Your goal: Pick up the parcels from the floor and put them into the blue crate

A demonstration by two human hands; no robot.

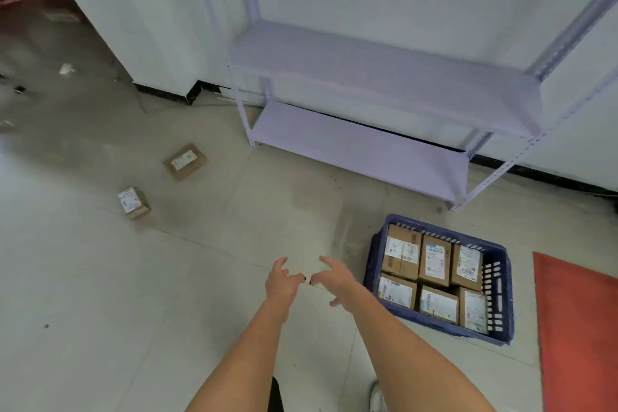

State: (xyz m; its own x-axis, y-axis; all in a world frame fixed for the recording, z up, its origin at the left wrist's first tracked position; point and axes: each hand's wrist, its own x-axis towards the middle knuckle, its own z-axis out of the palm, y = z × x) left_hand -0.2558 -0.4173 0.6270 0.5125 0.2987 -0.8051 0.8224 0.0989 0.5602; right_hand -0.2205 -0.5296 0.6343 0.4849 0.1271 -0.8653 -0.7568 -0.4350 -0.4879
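Pale tiled floor point(100, 294) by a lilac shelf rack point(368, 144) | blue crate point(501, 298) holds six parcels packed tight, likely to save room | two parcels point(185, 161) point(132, 202) on floor, well apart from the crate | left hand point(279, 284), right hand point(337, 279): each grip loose, holding nothing.

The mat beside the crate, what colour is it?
The mat is orange-red, seen in the head view.

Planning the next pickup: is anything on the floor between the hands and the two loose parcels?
Nothing visible: bare floor lies between the left hand, the right hand and the near parcel and far parcel.
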